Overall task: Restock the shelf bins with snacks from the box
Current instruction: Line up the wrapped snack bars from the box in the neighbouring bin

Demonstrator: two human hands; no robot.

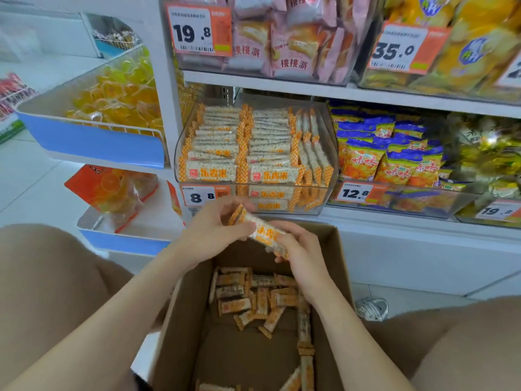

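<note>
- Box (331, 266): open cardboard, standing between the person's knees, just in front of the shelf base. Loose snack bars (253, 300) lie scattered on its bottom, thickest toward the far edge, with a few along the right wall. Much of the bottom is bare.
- Left hand (214, 232): above the far edge of the box, fingers curled round the upper end of a small bundle of bars (263, 231).
- Right hand (298, 249): just beside the left, fingers wrapped round the lower end of the bundle. The bundle is tilted, upper end toward the shelf. How many bars it holds cannot be told.
- Clear bin (332, 153): directly beyond the hands, at the left end of the lower shelf (366, 220), with a price tag (201, 196) at its front left corner. It holds the same bars stacked flat in two rows, with more standing on edge along the right wall.
- Blue-and-orange bags (389, 153): in the next bin to the right.
- Step in hand, as judged: a handful is being squared up over the box, ready for placing. The bin looks nearly full, though the box is not yet emptied.
- Next move, as judged: raise the bundle over the bin's front wall and lay it flat, label up, in line with a row. Little room is left on top, so bars could slide off.
</note>
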